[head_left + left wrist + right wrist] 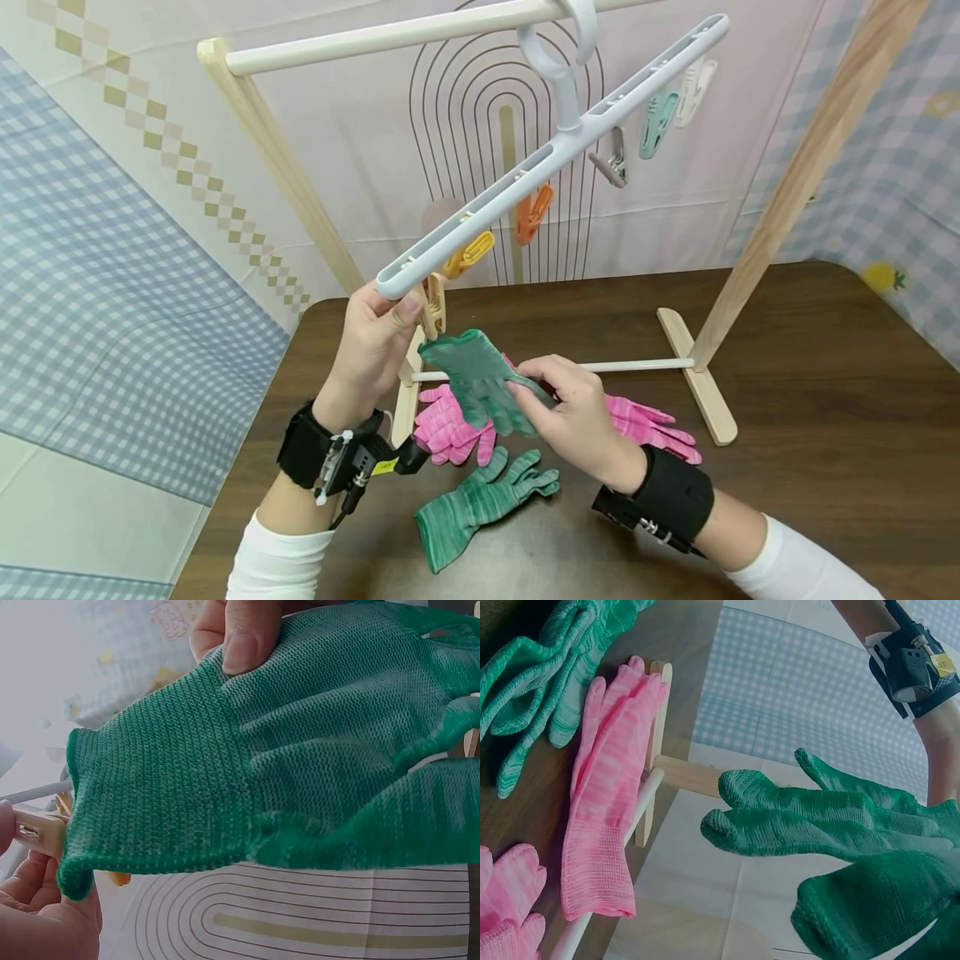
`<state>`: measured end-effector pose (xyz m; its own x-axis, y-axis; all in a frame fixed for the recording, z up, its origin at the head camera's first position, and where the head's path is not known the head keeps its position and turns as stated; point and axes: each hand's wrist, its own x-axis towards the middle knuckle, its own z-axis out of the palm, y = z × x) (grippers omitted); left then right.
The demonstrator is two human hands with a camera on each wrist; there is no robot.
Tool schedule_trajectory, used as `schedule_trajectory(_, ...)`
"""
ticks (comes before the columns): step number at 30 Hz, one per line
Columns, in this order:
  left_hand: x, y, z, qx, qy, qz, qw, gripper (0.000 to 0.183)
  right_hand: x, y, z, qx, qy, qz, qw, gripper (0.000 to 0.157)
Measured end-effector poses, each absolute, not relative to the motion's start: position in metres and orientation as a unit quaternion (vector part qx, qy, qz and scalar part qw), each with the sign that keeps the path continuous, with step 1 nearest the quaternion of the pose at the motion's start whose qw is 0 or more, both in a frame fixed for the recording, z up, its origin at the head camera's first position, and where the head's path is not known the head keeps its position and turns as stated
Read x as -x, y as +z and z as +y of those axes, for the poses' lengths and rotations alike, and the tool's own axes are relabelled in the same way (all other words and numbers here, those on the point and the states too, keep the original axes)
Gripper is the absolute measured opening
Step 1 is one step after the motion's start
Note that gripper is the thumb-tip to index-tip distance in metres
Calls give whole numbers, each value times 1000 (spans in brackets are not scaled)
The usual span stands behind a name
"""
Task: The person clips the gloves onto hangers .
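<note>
Patterned cloth (pixel 360 167) hangs behind a dark wooden worktop (pixel 825 467), whose front edge lies out of frame. Above the worktop's left half, a person's right hand (pixel 573 408) pinches a green knit glove (pixel 472 371) between thumb and fingers, its cuff raised toward the back left corner. The left hand (pixel 367 342) pinches a wooden clothespin (pixel 435 304) at the lower end of a pale blue hanger (pixel 480 208). The cuff's edge covers the clothespin's tip in the left wrist view, and whether it grips the fabric cannot be told.

Yellow (pixel 468 254), orange (pixel 533 214), grey (pixel 613 158), teal (pixel 658 125) and white (pixel 696 92) clips hang farther along the hanger, their upper ends hidden by its bar. Its hook (pixel 581 29) runs out at the top edge of the picture.

On the worktop, a second green glove (pixel 480 508) lies nearest the front edge. Behind it, one pink glove (pixel 450 425) is partly covered by the raised glove, and another (pixel 652 429) is partly hidden by the right hand. Around them stands a wooden frame (pixel 780 192), its right post cut off above.
</note>
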<state>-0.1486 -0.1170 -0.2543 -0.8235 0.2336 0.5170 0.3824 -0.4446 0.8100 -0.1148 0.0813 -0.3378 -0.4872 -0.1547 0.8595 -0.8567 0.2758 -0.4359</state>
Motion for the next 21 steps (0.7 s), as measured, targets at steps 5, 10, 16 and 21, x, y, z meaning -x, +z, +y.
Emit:
schedule_trajectory(5, 149, -257, -117, 286, -800, -526, 49, 56, 114, -339, 80, -347, 499, -711, 353, 4)
schedule_trajectory(10, 147, -257, -114, 287, -801, -524, 47, 57, 114, -339, 79, -339, 508, -709, 353, 4)
schedule_trajectory(16, 147, -258, -112, 287, -803, -520, 48, 54, 114, -339, 77, -328, 513, -713, 347, 6)
schedule_trajectory(21, 149, -260, -112, 290, -801, -522, 48, 50, 114, -336, 77, -313, 526, -719, 329, 4)
